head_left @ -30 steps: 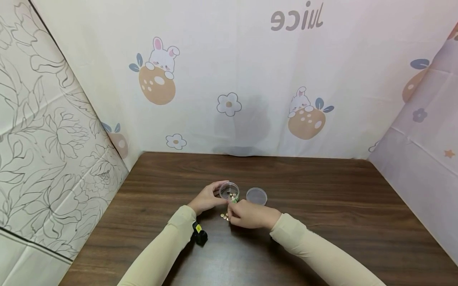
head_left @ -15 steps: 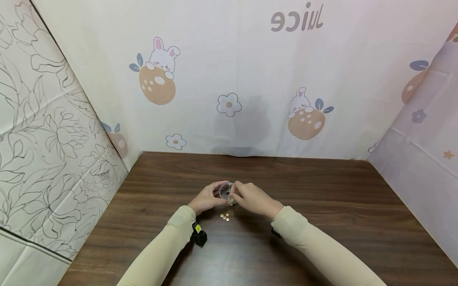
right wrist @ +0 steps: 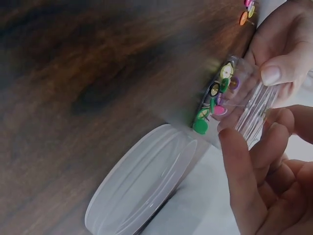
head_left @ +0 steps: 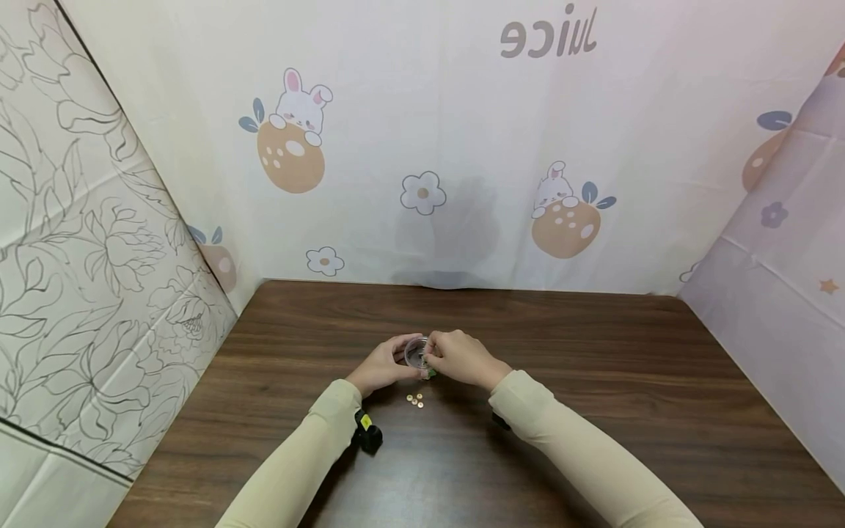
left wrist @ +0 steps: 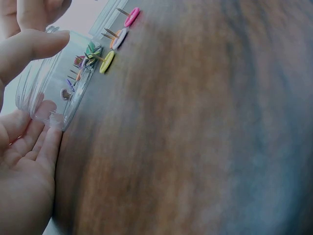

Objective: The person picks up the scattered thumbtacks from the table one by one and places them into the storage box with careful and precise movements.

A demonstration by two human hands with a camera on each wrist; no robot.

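My left hand [head_left: 386,367] grips a clear round plastic jar [left wrist: 46,83] that stands on the table, fingers on the far side and thumb on the near side. Several coloured thumbtacks [right wrist: 215,93] lie at the jar's bottom. Over the jar's mouth is my right hand [head_left: 465,359], its fingers bent down at the rim; whether a tack sits between its fingertips I cannot tell. Several loose thumbtacks [head_left: 414,400], pink, white, orange and yellow in the left wrist view, lie points up on the near side of the jar.
A round translucent lid [right wrist: 142,181] lies on the table to the right of the jar, hidden behind my right hand in the head view. The dark wood table [head_left: 594,352] ends at a patterned cloth [head_left: 370,147]. A black wrist camera [head_left: 370,436] hangs under my left sleeve.
My right hand has moved from beside the loose thumbtacks up and away to the jar's mouth and stays there, now covering the lid. My left hand keeps hold of the jar.
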